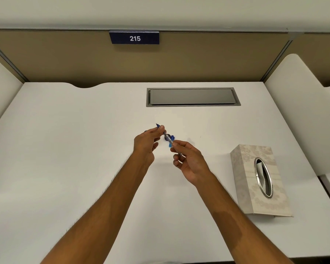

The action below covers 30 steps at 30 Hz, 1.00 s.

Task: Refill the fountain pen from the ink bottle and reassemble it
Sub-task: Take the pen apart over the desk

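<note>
Nearest the camera: two bare forearms reach forward over the white desk, meeting at its middle.

Right hand: thumb and forefinger pinched narrow on the rear end of the fountain pen's inner section, other fingers curled under. Left hand: fingertips pinched on the front end, with the dark blue nib poking out up and away past them. The section hangs between both hands, above the desk, tilted, nib end farther off. The middle looks clear, like a converter, with something bright blue near the right fingertips.

Step in hand, as I judge it: working the converter on the bare section, either drawing ink or seating it. Which, I cannot tell. Next move likely calls for a steady left-hand hold while the right twists or pushes, nib kept clear of skin and desk.

Hard to make out: a small dark and blue shape on the desk just behind the pen, mostly hidden by it; possibly the ink bottle or its cap. No barrel or pen cap plainly seen.

To the right, well apart: patterned tissue box, oval metal opening.

Farther: grey cable hatch set into the desk. Beyond, tan partition with the sign "215".
</note>
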Tool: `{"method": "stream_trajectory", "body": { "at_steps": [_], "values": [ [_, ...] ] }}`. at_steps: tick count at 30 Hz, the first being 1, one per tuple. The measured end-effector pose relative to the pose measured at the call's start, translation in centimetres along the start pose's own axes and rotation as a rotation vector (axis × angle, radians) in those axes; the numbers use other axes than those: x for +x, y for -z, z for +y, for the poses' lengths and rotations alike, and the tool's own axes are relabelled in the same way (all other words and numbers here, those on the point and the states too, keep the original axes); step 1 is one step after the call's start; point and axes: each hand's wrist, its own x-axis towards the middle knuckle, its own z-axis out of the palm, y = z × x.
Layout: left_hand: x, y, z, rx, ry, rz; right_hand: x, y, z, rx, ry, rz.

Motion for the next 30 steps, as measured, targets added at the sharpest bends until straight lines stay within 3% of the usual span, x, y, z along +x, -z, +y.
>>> {"method": "stream_trajectory", "body": {
  "at_steps": [6,21,30],
  "values": [
    [-0.12,0.13,0.1,-0.019,-0.004,-0.025,0.09,0.07,0.07,0.036,-0.121,-0.039],
    [0.45,0.07,-0.2,-0.005,0.005,-0.008,0.03,-0.1,-0.01,0.043,-0.052,-0.009],
    [0.63,0.44,-0.28,-0.018,0.005,-0.027,0.15,0.14,0.28,0.064,-0.138,-0.017]
  ]
}}
